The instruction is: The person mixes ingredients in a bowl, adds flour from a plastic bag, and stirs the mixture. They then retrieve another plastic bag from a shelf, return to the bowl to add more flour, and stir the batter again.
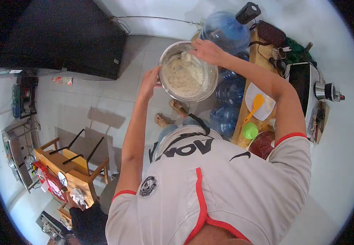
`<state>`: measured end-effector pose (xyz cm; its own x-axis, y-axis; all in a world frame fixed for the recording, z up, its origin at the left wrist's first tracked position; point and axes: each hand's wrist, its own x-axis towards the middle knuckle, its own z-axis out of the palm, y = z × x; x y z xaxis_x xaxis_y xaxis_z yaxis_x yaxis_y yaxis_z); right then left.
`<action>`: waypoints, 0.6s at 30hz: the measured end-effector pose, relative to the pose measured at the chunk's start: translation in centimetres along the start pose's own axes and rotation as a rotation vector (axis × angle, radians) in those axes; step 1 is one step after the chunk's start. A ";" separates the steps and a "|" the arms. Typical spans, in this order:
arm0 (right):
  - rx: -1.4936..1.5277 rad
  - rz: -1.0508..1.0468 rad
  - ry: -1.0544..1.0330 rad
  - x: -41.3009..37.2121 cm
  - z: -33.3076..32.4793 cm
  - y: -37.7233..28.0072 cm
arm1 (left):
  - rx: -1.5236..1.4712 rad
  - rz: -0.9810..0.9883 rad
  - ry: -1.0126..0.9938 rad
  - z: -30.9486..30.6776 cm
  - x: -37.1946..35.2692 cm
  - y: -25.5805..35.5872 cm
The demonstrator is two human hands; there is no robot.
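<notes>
A metal bowl (213, 83) holds a pale, lumpy dough (181, 77) with dry flour along its right side. My left hand (149, 81) grips the bowl's left edge, with the fingers partly hidden behind its wall. Reaching over the upper right rim, my right hand (205, 51) has its fingers closed at a raised clump of dough inside. Its fingertips are small and partly hidden. The bowl is held up in front of me, above the floor, with its opening facing the camera.
To the right, a wooden table (262, 57) bears a white plate (262, 96) with an orange spatula (256, 104), a green cup (250, 130) and an oven (301, 83). Large water bottles (226, 32) stand beside it. Another person's dark sleeve (87, 222) shows at lower left by a wooden table (77, 177).
</notes>
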<state>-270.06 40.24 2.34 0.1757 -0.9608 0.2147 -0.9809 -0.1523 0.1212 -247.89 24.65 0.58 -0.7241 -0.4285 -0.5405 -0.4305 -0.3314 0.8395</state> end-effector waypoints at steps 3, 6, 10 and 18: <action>-0.015 0.111 -0.178 -1.6 0.6 -0.7 | -0.041 0.031 0.090 -0.2 -0.8 -0.3; 0.064 0.272 -0.611 -2.2 0.2 -2.9 | -0.099 0.066 0.114 0.3 -1.7 -0.7; 0.309 0.421 -0.520 -4.3 1.5 -6.5 | -0.171 0.083 0.195 1.0 -0.7 -3.3; 0.548 0.725 -0.132 -0.8 4.2 -9.9 | -0.263 0.031 0.178 1.5 -0.9 -5.3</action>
<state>-260.85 41.55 -3.15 -0.4759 -0.8776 -0.0572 -0.7558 0.4414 -0.4837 -245.82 28.04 -3.30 -0.6190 -0.5745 -0.5355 -0.2386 -0.5121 0.8251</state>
